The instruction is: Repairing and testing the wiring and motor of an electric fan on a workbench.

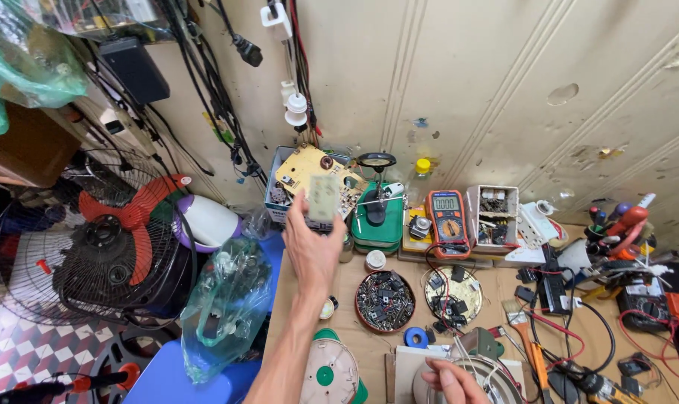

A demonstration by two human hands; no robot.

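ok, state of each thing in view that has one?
Left hand: raised, fingers holding small pale rectangular piece.
Right hand: resting on round metal part at the bottom edge.
Orange multimeter: display lit.
Red-bladed fan: front guard off.
Round tray of dark components: full.

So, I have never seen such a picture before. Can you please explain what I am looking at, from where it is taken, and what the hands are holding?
There is no machine here. A person wears a camera on the head, so you look down over their own arms at a crowded wooden workbench against a wall.

The left hand is raised, with a small pale rectangular part in its grip. The right hand, at the bottom edge, rests on a round metal device; whether it grips anything is unclear.

On the bench lie an orange multimeter, a round dish of small dark parts, a blue tape roll and a paintbrush. A fan with red blades stands to the left.
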